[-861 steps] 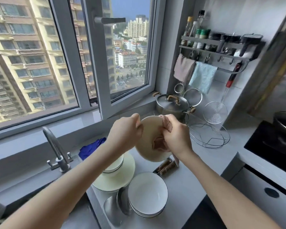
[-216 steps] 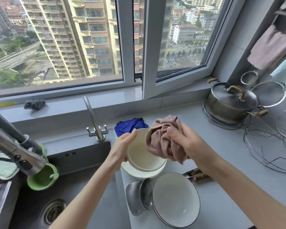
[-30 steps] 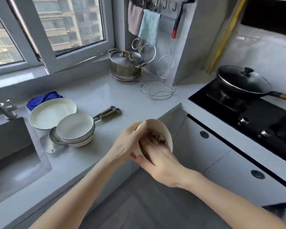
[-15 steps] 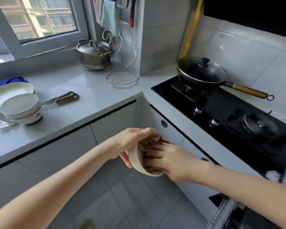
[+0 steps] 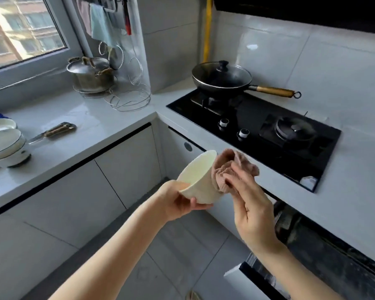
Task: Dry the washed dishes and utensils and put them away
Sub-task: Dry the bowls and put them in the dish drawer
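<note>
Over the floor, in front of the hob [image 5: 268, 135], I hold the bowl [image 5: 198, 178] tipped on its side in my left hand [image 5: 175, 202], thumb at the rim, fingers [image 5: 200, 205] curled under the foot. It looks like glazed ceramic: stiff, light, breakable, probably slick where damp, so rim-and-foot seems the safest hold. My right hand [image 5: 250, 204] grips the soft cloth [image 5: 227, 165] against its outer wall.

left hand [image 5: 178, 202] grips round cream ceramic bowl [image 5: 198, 178] from beneath, thumb on its wall; right hand [image 5: 250, 206], fingers curled, presses crumpled pinkish-brown cloth [image 5: 230, 165] against bowl's outer side.
</note>
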